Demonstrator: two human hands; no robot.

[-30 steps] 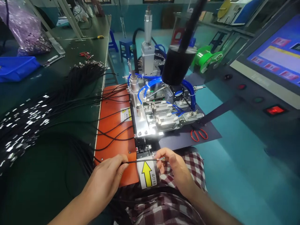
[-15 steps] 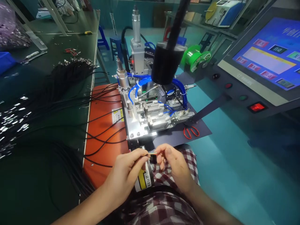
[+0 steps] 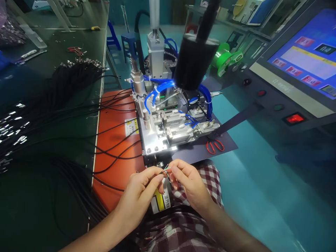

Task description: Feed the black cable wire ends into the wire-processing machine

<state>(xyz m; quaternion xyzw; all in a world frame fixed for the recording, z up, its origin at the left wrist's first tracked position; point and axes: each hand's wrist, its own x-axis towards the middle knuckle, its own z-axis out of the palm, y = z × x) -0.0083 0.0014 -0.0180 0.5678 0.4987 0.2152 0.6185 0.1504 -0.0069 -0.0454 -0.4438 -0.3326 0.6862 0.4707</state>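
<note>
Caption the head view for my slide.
Left hand pinches a black cable; right hand touches its exposed thin wires.

The hands (image 3: 140, 192) and forearms (image 3: 101, 229) are bare, the clothing (image 3: 181, 229) maroon-and-white checked.

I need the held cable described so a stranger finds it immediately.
Start at the silver machine in the middle. Below its near edge, the left hand pinches the black cable. Coloured wires leave its tip toward the right hand; cables on the orange plate look only black.
</note>
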